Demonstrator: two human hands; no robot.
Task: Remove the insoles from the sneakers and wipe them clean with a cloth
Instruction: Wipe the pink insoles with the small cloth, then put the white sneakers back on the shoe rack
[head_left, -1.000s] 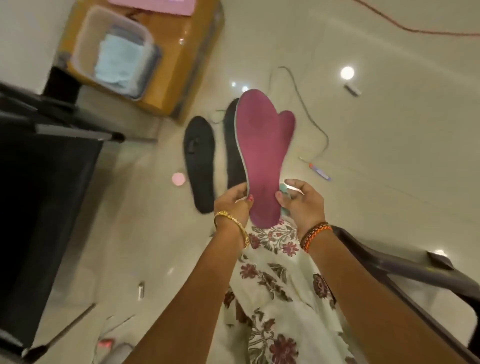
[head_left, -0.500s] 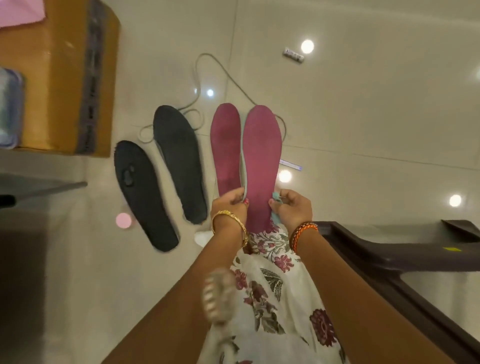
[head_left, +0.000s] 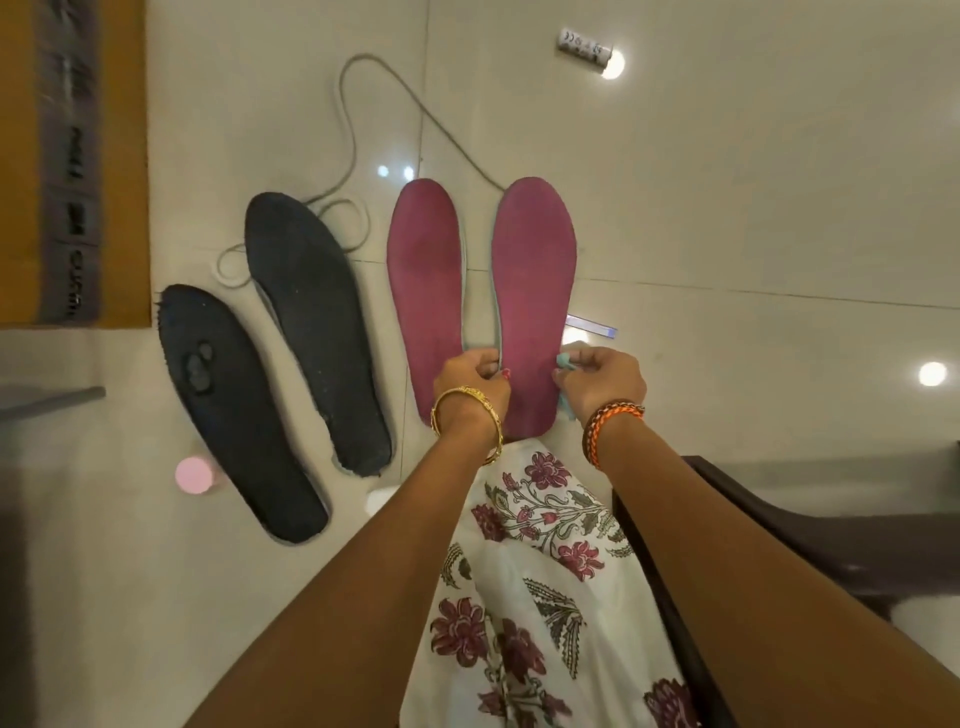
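— Insoles first, left to right: how many are out of the sneakers?

— Four, all lying on the floor (head_left: 727, 208). Furthest left is a worn black insole (head_left: 236, 410), then a second black insole (head_left: 317, 332) just beside it. Next comes a magenta insole (head_left: 423, 291), and a second magenta insole (head_left: 532, 301) close on its right.

— So removal looks done?

— I'd judge so; no sneakers are in view at all.

— And the hands?

— Left hand (head_left: 475, 376) pinches the heel end of the right-hand magenta insole at its inner edge. Right hand (head_left: 602, 376) is curled around a bit of teal cloth (head_left: 563, 361) at the insole's outer edge.

— Wiped clean yet?

— Hard to tell from this angle. Both black ones look speckled, so wiping may remain there.
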